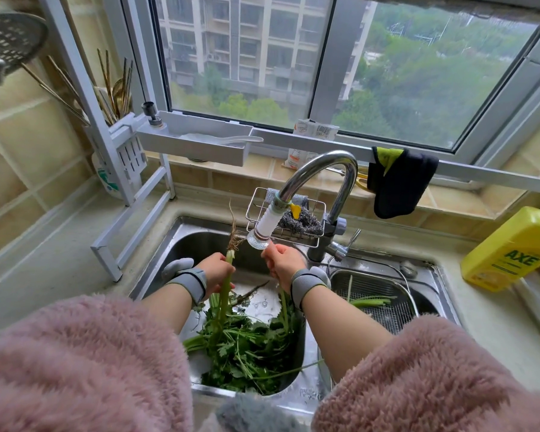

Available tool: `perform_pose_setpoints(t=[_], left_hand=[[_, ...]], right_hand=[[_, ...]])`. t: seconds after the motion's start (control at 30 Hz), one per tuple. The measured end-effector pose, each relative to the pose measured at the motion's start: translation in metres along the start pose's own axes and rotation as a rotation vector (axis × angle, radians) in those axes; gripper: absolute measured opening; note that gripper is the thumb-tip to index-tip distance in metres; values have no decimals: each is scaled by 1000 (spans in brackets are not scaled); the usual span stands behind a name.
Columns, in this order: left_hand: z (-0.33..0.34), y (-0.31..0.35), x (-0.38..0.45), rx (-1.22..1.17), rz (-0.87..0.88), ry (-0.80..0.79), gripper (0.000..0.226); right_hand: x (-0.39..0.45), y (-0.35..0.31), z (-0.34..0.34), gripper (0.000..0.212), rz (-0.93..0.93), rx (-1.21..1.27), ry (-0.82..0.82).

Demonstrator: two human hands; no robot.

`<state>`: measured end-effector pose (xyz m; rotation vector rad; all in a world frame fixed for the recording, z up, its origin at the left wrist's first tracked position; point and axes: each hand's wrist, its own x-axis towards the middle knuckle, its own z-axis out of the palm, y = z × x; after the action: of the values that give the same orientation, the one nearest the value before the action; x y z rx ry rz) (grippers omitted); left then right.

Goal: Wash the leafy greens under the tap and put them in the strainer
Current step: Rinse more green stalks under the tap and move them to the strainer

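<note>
A rooted stalk [228,275] is gripped in the left hand [217,271], roots up; another stem [283,302] is pinched in the right hand [286,264] under the tap nozzle [260,233]. The greens [247,344], heaped in the steel sink [309,397], are judged light, limp and wet-slippery, best taken by the firmer stalks. A few stems [370,301] lie in the mesh strainer [387,319].

Home kitchen, steel sink [309,397], tap [321,169], dish soap [508,251]

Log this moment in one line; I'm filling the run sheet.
rinsing | left hand grips stalk | right hand grips stalk under tap | strainer holds few stems
</note>
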<state>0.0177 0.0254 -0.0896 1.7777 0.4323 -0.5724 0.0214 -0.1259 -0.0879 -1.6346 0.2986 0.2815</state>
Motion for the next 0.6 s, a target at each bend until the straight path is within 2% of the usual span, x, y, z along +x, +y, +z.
perform_pose_setpoints(t=[0.1,0.2,0.27,0.5,0.6], left_hand=[[2,0,1,-61,-5,33,4],[5,-1,2,-166,-16,39,16],[6,1,0,-191,0,25,17],[15,14,-8,-360,104,-9,8],[19,21,-9,-408,121,16,11]], right_hand=[[2,2,1,33,9,10,-41],[5,4,5,23,44,141,-82],[6,5,5,16,34,197,-90],[5,6,-1,6,-18,51,-84],[6,6,-2,18,-32,75,-59]])
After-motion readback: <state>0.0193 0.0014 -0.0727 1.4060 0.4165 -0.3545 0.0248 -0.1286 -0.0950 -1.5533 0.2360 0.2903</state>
